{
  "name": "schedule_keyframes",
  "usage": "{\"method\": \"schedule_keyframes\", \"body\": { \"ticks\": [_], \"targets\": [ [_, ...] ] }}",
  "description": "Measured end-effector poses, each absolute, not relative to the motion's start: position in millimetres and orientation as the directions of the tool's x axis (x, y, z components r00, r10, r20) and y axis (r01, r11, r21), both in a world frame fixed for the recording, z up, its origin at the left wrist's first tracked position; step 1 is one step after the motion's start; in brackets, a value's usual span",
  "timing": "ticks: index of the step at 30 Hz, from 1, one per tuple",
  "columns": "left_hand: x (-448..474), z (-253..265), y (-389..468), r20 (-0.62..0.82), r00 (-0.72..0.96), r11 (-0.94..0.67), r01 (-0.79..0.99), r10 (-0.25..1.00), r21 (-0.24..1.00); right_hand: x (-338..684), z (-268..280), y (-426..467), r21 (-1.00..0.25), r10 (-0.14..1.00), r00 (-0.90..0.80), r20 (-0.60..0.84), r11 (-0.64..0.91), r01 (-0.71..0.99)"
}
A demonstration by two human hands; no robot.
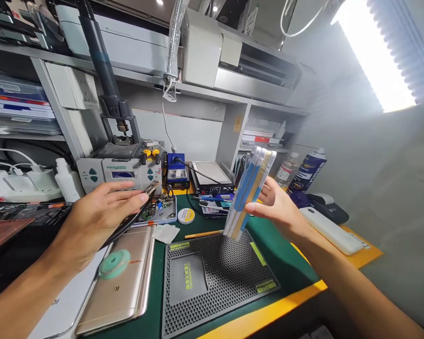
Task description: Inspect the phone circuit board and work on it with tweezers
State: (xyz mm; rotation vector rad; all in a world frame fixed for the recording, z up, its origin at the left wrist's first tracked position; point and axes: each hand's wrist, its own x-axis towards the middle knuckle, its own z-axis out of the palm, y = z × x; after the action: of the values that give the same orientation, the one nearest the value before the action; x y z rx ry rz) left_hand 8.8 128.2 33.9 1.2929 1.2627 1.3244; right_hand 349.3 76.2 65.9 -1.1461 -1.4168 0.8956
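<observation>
While a leaning stack of slim, clear plastic cases banded in blue and tan stands in my right hand above a dark grey, honeycombed rubber mat, my slightest lapse in grip could send it sliding. The cases look smooth and are tilted, and I hold them by one edge only, so they might fan apart or drop onto the mat and knock the thin, tan wooden stick at its far edge.

My right thumb presses the near side, the fingers curl behind — parted by no more than the stack's thickness. My left hand appears to pinch a small, dark metallic piece between thumb and fingertips, nearly closed, though the exact contact is hard to make out. It hangs over a pale, shallow tray of loose metal parts — if that light pinch slackened, the piece could fall among lookalikes and be hard for me to find.
</observation>
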Motion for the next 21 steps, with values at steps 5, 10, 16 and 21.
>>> {"method": "schedule_keyframes", "body": {
  "ticks": [5,10,16,21],
  "targets": [
    [7.4,36.3,127.6,0.095,-0.122,-0.088,0.064,0.988,0.994,350.4,59.7,79.2,-0.950,0.952,0.155,0.264,0.228,0.213],
    [8.6,38.1,126.3,0.079,-0.135,-0.071,0.067,0.988,0.995,346.5,57.3,82.1,-0.957,0.945,0.194,0.261,0.227,0.181],
    [9.1,32.9,132.2,0.061,-0.187,-0.043,0.099,0.981,0.994,352.4,58.1,95.2,-0.972,0.972,0.032,0.232,0.233,-0.030],
    [8.1,28.0,131.1,0.166,-0.200,-0.121,0.221,0.966,0.968,367.6,42.6,107.3,-0.963,0.970,-0.058,0.238,0.228,-0.146]
  ]
}}
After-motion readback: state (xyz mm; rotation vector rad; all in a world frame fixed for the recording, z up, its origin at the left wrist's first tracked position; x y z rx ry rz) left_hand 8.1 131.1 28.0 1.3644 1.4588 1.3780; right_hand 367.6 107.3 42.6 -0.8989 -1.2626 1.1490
